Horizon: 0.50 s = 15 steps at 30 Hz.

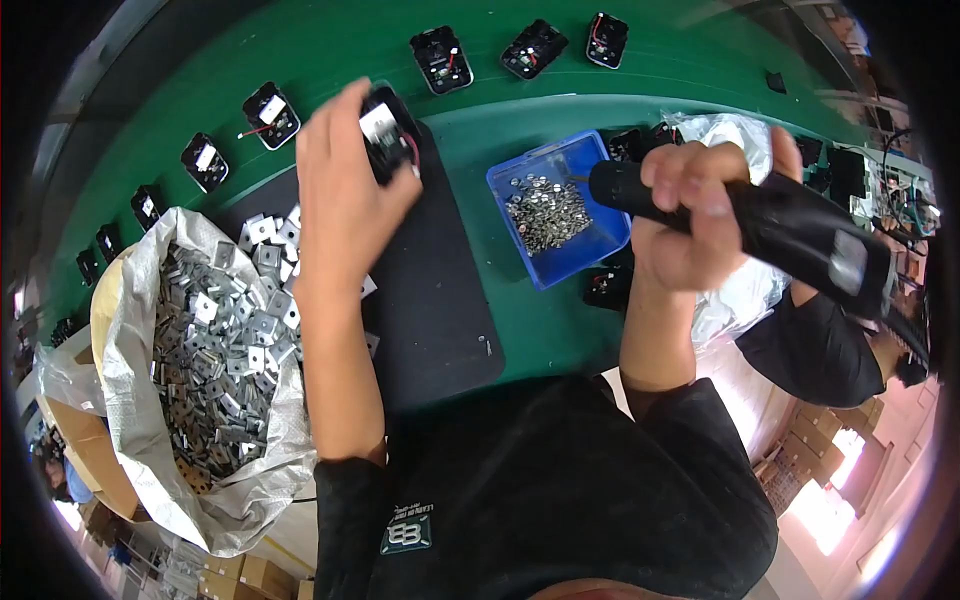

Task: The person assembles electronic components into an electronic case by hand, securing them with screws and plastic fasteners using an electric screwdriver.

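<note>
My left hand (pixel 345 190) grips a small black device housing (pixel 388 128) by its sides, over the top end of the dark mat. A white label and a red wire show inside the housing. In my right hand (pixel 695 210) is a black electric screwdriver (pixel 800 240), fingers wrapped round its body. Its tip points left into the blue bin (pixel 540 283), above a heap of small silver screws (pixel 550 215). Whether the tip touches a screw is too small to tell.
A white woven sack (pixel 140 400) full of square metal plates (pixel 225 350) stands at the left, with loose plates on the black mat (pixel 440 330). Several open housings (pixel 440 60) line the far green bench. A clear plastic bag (pixel 740 290) and another person's dark sleeve (pixel 810 350) are at the right.
</note>
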Each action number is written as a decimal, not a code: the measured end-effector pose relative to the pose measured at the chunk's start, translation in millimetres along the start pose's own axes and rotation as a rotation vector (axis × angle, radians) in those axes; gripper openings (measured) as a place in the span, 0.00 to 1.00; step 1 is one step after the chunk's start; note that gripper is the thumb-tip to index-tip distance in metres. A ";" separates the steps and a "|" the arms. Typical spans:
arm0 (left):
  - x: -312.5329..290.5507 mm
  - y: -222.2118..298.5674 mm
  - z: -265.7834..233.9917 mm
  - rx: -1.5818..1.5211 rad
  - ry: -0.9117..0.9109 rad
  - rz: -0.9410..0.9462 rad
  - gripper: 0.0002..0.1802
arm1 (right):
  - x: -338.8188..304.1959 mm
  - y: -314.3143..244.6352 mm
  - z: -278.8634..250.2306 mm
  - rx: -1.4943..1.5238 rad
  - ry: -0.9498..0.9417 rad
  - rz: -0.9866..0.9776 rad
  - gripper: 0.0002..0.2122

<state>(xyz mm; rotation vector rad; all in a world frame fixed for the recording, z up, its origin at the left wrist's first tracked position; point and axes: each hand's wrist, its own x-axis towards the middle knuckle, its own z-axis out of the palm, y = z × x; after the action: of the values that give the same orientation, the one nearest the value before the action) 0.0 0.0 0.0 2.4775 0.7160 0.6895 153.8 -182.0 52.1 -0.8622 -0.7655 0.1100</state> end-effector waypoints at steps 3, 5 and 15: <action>40.9 -32.6 15.3 0.028 0.006 0.004 0.39 | -2.6 23.1 -8.4 -0.202 0.026 -0.055 0.29; 50.2 -47.7 18.4 0.095 -0.170 -0.061 0.42 | -6.0 22.8 -11.2 -0.202 0.054 0.033 0.28; 74.1 -17.0 42.6 0.384 -0.108 0.220 0.45 | -14.9 39.3 -13.9 -0.340 -0.057 0.079 0.27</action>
<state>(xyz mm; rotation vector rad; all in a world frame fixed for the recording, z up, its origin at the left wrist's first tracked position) 73.2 44.0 -17.4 2.9533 0.5847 0.5261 160.0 -170.6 9.8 -1.2170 -0.8167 0.0758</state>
